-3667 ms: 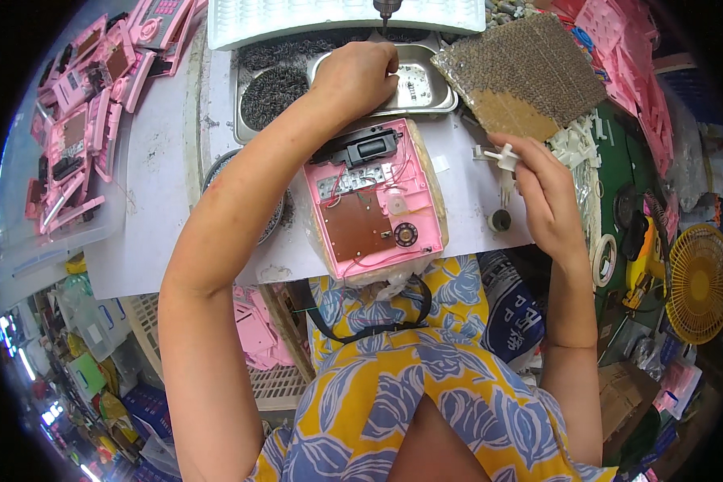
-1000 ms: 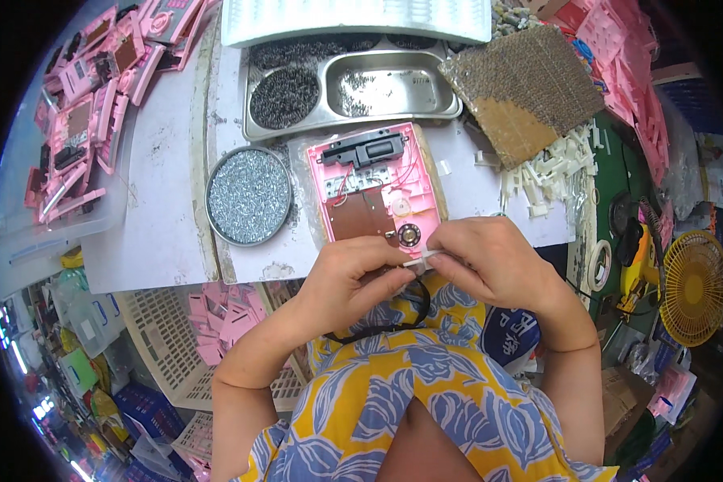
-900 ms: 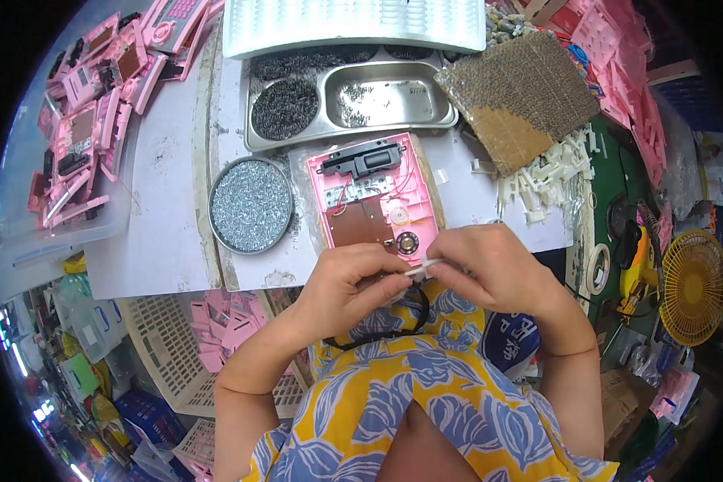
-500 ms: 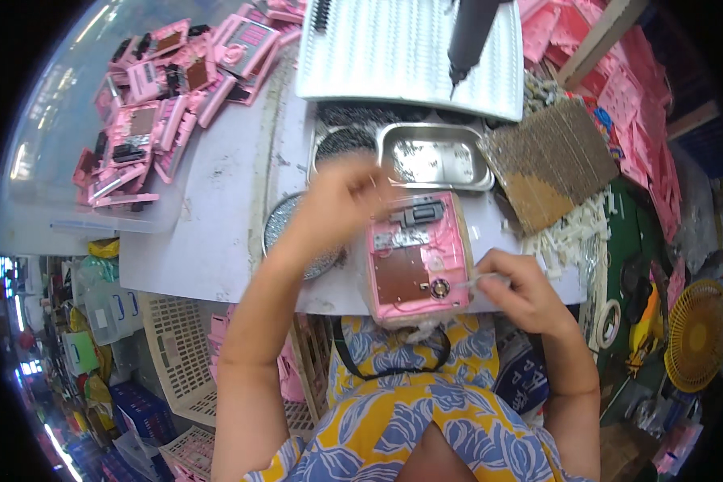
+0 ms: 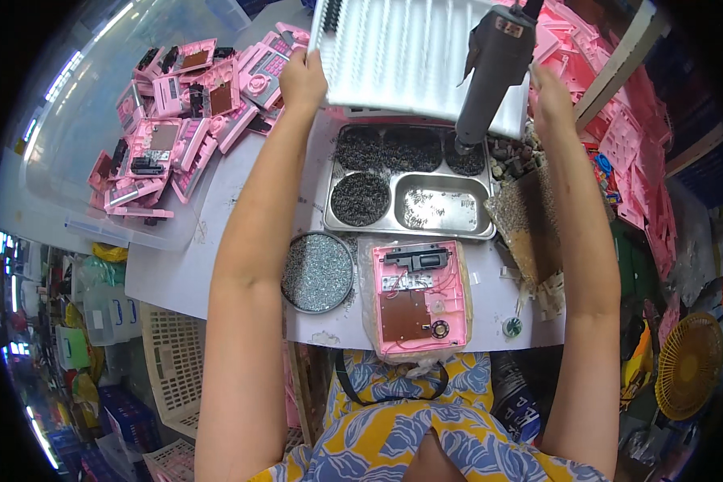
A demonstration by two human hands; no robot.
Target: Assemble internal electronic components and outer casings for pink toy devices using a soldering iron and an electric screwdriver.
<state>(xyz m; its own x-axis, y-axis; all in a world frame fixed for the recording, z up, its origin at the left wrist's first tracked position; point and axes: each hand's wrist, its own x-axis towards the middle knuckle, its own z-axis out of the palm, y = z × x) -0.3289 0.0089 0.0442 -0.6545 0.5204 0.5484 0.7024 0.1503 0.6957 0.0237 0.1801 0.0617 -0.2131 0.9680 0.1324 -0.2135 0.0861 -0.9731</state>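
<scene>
Both my arms reach forward to a white ribbed tray (image 5: 402,60), its near edge lifted over the far side of the table. My left hand (image 5: 304,80) is closed on its left edge. At the right edge is my right hand (image 5: 551,96), fingers curled at the rim and partly out of sight. In front of the tray hangs a dark electric screwdriver (image 5: 490,72), tip down. Near me an opened pink plastic case (image 5: 450,297) lies on a wrapped pad, with a brown board, red wires and a black mechanism inside; neither hand touches it.
A steel compartment tray (image 5: 394,229) holds dark screws. Beside it sits a round dish (image 5: 317,273) of silvery small parts. Pink assemblies (image 5: 161,136) fill a clear bin at left; pink shells (image 5: 618,120) are heaped at right. A cardboard piece (image 5: 530,217) stands by my right forearm.
My hands have left the pink case and gone forward to the white tray, which has shifted away, uncovering more of the steel tray. The cardboard has tilted, and the view has shifted.
</scene>
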